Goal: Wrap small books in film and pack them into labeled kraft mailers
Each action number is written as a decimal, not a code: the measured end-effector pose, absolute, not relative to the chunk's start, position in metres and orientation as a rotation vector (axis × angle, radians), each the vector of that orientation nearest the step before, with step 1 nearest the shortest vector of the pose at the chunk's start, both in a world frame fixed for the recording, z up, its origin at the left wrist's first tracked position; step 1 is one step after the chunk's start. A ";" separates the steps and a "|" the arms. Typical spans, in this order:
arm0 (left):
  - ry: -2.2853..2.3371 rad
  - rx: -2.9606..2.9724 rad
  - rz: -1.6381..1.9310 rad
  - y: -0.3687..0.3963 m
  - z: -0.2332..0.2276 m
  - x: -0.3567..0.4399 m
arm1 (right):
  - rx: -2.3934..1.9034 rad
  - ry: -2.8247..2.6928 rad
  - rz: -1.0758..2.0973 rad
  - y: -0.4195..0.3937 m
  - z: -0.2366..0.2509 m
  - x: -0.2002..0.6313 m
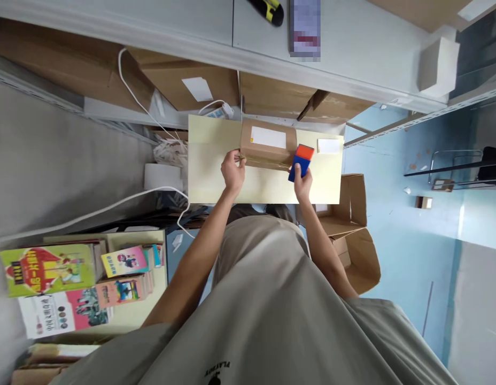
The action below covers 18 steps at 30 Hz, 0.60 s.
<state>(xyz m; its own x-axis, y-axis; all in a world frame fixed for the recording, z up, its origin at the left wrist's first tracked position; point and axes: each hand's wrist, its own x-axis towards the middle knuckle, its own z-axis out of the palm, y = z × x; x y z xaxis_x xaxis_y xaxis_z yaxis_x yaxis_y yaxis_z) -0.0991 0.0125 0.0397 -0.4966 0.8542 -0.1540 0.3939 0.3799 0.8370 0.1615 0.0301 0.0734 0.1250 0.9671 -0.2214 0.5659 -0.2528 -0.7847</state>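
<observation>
A brown cardboard box (268, 152) with a white label on its top lies on the pale yellow tabletop (211, 187). My left hand (233, 172) is at the box's left front corner, thumb and fingers pinched together on its edge. What exactly lies between the fingertips is too small to tell. In my right hand (303, 183) is a flat blue-and-orange block (301, 162), thumb across its blue face. It is tilted, orange end away from me, beside the box's right front corner. Its kind is not clear.
A white label stack (328, 146) lies at the table's right. Behind stand large cartons (272, 96) under a shelf (171, 27) bearing a yellow-black tool (272, 12). Open cartons (354, 256) are on the right. A white cable (111, 206) crosses the left, near books (51, 267).
</observation>
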 end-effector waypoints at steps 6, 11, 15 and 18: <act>2.083 0.977 0.950 0.000 0.009 -0.115 | -1.987 -1.562 0.960 0.004 0.044 0.158; 2.124 1.015 0.976 -0.032 0.020 -0.103 | -1.967 -1.913 0.955 0.000 0.051 0.207; 1.948 1.286 1.032 -0.062 0.058 -0.058 | -1.770 -2.213 1.016 0.007 0.060 0.250; 1.772 1.399 1.068 -0.075 0.090 -0.013 | -1.608 -2.349 1.087 0.017 0.068 0.278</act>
<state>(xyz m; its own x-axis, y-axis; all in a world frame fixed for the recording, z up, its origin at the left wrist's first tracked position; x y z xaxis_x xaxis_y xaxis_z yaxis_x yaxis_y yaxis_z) -0.0131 -0.0752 0.0901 -0.2347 0.9721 0.0047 0.4583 0.1064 0.8824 0.2779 0.0168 0.0676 -0.4401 0.8453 -0.3031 0.7782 0.1906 -0.5984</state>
